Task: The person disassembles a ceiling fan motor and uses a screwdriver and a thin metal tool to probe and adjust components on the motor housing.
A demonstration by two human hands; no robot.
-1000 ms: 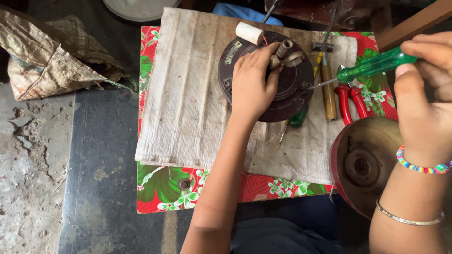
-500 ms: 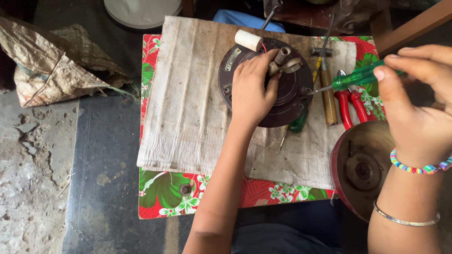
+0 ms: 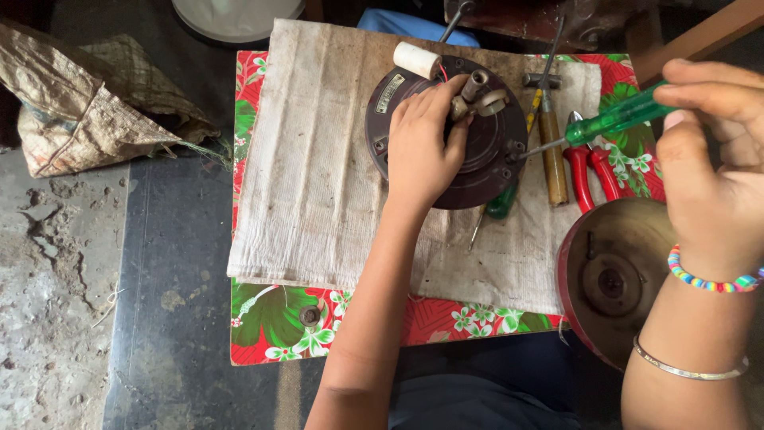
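Both my hands are busy: left hand (image 3: 422, 147) pressed flat on the dark round motor housing (image 3: 446, 131) on the cloth (image 3: 318, 183), right hand (image 3: 712, 159) clamped on the green screwdriver (image 3: 613, 123), whose tip may slip off the rim screw.

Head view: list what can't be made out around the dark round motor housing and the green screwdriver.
- Motor housing: its middle is covered by the left hand.
- Green screwdriver: handle end hidden in the right hand; whether the tip sits in a screw is too small to tell.
- Red pliers: handle ends hidden by the round metal cover.
- Metal cover: its far side hidden by the right forearm.
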